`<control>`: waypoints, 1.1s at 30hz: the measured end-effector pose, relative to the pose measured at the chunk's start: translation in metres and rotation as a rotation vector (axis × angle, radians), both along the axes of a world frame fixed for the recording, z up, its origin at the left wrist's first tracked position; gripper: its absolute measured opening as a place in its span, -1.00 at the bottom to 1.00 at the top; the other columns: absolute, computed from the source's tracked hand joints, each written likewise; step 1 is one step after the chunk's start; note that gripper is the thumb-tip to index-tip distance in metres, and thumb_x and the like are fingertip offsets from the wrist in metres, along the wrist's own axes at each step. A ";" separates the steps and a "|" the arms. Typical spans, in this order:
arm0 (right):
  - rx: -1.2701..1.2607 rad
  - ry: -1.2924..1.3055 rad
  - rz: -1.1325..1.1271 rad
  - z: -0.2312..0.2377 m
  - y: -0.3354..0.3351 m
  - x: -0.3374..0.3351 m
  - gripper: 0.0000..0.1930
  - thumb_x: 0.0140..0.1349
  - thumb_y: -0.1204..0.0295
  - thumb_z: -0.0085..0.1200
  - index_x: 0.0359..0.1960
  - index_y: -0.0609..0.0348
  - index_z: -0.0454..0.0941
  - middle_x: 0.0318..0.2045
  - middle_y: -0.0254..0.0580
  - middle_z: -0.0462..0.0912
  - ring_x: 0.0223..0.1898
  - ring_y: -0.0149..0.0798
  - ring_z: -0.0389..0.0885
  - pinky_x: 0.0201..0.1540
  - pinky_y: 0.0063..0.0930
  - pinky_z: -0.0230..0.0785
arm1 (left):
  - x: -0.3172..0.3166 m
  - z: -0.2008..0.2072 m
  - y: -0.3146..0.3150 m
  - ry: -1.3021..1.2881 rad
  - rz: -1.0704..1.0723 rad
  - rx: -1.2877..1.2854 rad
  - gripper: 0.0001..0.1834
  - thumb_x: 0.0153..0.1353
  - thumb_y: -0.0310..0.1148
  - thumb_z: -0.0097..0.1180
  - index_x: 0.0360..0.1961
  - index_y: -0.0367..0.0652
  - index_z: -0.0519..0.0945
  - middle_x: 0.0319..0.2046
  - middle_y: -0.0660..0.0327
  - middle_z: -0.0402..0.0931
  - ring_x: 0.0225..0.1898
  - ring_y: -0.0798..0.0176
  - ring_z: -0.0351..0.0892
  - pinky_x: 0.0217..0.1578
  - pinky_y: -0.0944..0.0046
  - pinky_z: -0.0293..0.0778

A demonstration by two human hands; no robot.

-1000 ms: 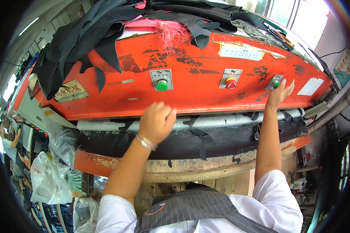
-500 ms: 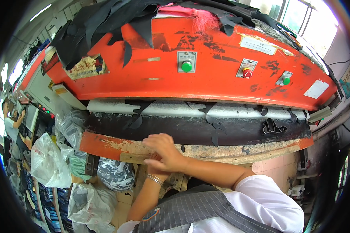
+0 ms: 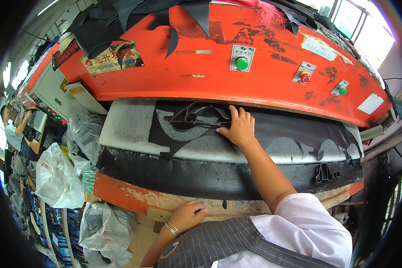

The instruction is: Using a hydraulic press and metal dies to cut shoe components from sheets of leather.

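Observation:
My right hand (image 3: 240, 128) reaches under the red machine beam. Its thumb and fingers close around the right end of a dark metal cutting die (image 3: 201, 119). This die, a curved outline with inner bars, lies on a black leather-like sheet (image 3: 272, 123) full of cut-out gaps. Under the sheet is a white cutting pad (image 3: 127, 127), showing through those gaps. By the machine's front edge, my left hand (image 3: 188, 216) is curled, with a small dark patch at its fingers that I cannot make out.
Above the pad spans the red press beam (image 3: 165, 85), with green and red buttons and black scraps on top. A smaller cutting die (image 3: 327, 173) sits at the right of the black front strip (image 3: 174, 176). Plastic bags (image 3: 60, 176) stand at left; another person (image 3: 14, 129) works beyond.
My hands have parted: the right has reached forward onto the cutting die, while the left stays near the front edge. The view has shifted, and far more of the pad and sheet shows.

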State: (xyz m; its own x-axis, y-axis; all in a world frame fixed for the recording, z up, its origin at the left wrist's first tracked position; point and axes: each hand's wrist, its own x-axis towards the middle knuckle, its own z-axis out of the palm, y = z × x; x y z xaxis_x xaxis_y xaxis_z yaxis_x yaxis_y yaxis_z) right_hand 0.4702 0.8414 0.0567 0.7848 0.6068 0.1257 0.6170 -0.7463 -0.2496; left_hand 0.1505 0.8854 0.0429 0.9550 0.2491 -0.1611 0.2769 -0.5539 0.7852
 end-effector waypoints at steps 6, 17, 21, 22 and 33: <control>0.143 -0.003 0.114 -0.022 -0.008 -0.037 -0.24 -0.18 0.09 0.38 0.11 0.11 0.42 0.11 0.07 0.41 0.08 0.03 0.37 0.15 -0.25 0.25 | -0.024 0.016 0.056 -0.119 0.281 -0.095 -0.87 0.18 -0.38 0.19 -0.28 -0.15 0.67 -0.38 0.16 0.60 -0.31 0.29 0.59 -0.30 0.33 0.47; 0.376 -0.238 1.026 0.040 -0.041 -0.119 -0.30 -0.32 0.39 0.36 0.03 0.03 0.43 0.23 -0.09 0.35 0.20 -0.01 0.35 0.31 -0.04 0.10 | 0.011 0.039 0.113 -0.058 0.075 -1.227 -0.34 0.36 0.01 -0.07 0.21 -0.41 0.33 0.01 -0.03 0.51 0.06 0.07 0.50 0.18 0.09 0.30; 0.493 -0.072 0.602 0.037 -0.067 -0.129 -0.30 -0.11 0.46 0.23 0.20 0.04 0.34 0.34 0.26 0.06 0.34 0.25 0.11 0.33 0.17 -0.09 | 0.026 0.037 0.064 -0.190 0.013 -1.236 -0.39 0.34 0.11 -0.09 -0.01 -0.33 0.42 -0.32 0.08 0.56 -0.19 0.13 0.56 0.12 -0.03 0.35; 0.611 0.100 0.549 0.031 -0.076 -0.133 -0.23 -0.06 0.28 0.29 0.27 0.03 0.27 0.33 0.39 -0.01 0.32 0.33 0.08 0.31 0.17 -0.10 | 0.032 0.041 0.045 -0.302 0.201 -1.270 -0.41 0.33 0.14 -0.10 -0.08 -0.28 0.44 -0.41 0.12 0.53 -0.27 0.15 0.55 0.10 -0.05 0.36; 0.437 0.215 0.591 0.028 -0.172 -0.023 -0.31 -0.24 0.12 0.45 0.05 -0.02 0.57 0.19 0.39 0.24 0.16 0.28 0.32 0.23 -0.05 0.20 | 0.177 0.011 -0.072 -0.589 0.320 -1.176 -0.52 0.45 0.00 -0.28 0.00 -0.21 0.45 -0.11 0.20 0.49 -0.03 0.24 0.47 0.07 0.22 0.35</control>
State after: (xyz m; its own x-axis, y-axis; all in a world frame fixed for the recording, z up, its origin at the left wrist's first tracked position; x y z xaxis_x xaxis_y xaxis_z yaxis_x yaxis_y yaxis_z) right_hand 0.4469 0.6694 0.0844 0.3795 0.8636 0.3320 0.7873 -0.1128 -0.6062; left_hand 0.3275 0.8129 0.0539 0.8821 0.4706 -0.0213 -0.2729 0.5473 0.7912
